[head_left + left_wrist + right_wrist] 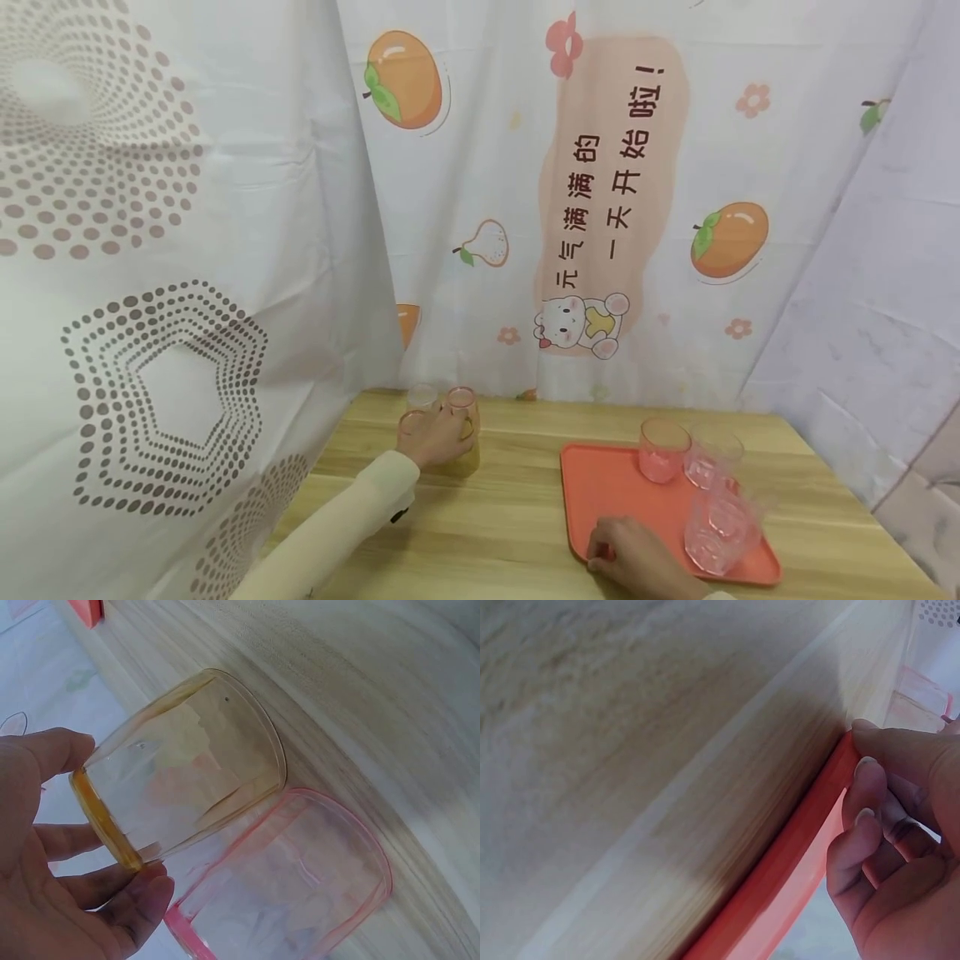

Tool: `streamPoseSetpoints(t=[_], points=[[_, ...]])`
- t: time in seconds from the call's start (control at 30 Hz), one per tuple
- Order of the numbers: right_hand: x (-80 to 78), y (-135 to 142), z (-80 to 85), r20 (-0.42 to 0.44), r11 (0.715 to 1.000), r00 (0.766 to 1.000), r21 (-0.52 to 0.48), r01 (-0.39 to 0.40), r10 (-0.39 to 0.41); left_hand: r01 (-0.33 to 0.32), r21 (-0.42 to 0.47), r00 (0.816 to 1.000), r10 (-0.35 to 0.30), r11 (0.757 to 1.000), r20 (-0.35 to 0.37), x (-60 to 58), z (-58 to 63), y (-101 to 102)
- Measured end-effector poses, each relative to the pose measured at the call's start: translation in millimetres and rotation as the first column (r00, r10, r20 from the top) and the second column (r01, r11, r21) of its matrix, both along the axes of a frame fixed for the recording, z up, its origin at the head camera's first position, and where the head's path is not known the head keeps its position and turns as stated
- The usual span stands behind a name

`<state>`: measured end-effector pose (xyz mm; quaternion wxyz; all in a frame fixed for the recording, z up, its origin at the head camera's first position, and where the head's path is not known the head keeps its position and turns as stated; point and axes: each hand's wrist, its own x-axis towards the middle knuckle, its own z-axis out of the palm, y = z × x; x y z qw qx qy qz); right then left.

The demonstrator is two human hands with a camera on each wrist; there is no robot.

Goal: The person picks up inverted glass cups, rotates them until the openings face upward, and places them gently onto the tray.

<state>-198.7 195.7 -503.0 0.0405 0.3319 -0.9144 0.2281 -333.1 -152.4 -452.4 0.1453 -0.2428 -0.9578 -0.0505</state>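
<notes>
Left hand [438, 437] clamped on the yellow cup [217, 761], low and left of centre in the head frame, digits spread across 1 end. Right hand [633, 554], lower right, has curled fingers touching the red tray [600, 492]; can't tell if gripping. Curtain [480, 133] text, upper right: "元气满满的 一天开始啦!"

White fruit-print curtain [487, 167], dotted white curtain [172, 271], light wooden tabletop [510, 517]
</notes>
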Motion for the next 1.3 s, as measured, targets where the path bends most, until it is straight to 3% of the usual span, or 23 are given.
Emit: streamPoseSetpoints(t=[0.17, 0.3, 0.63, 0.93, 1.3], points=[[1.1, -1, -1.3, 0.007, 1.000, 1.000, 0.002, 0.001, -0.001, 0.042, 0.074, 0.998, -0.045, 0.996, 0.047, 1.4, -2.2, 1], [0.5, 0, -1.2, 0.015, 1.000, 1.000, -0.002, -0.005, 0.005, 0.034, 0.085, 0.997, -0.040, 0.996, 0.073, 3.3, -3.4, 2], [-1.4, 3, -3.8, -0.016, 0.999, 1.000, -0.018, -0.028, 0.027, 0.061, 0.113, 0.995, -0.070, 0.992, 0.078, 5.8, -0.6, 9], [-2.4, 4, -4.2, -0.037, 1.000, 0.999, 0.014, 0.011, -0.011, 0.080, 0.120, 0.995, -0.085, 0.990, 0.042, 13.3, 5.3, 13], [-0.7, 3, -5.7, -0.025, 1.000, 1.000, 0.008, -0.012, 0.012, 0.086, 0.175, 0.995, -0.094, 0.981, 0.035, 19.8, -0.9, 10]])
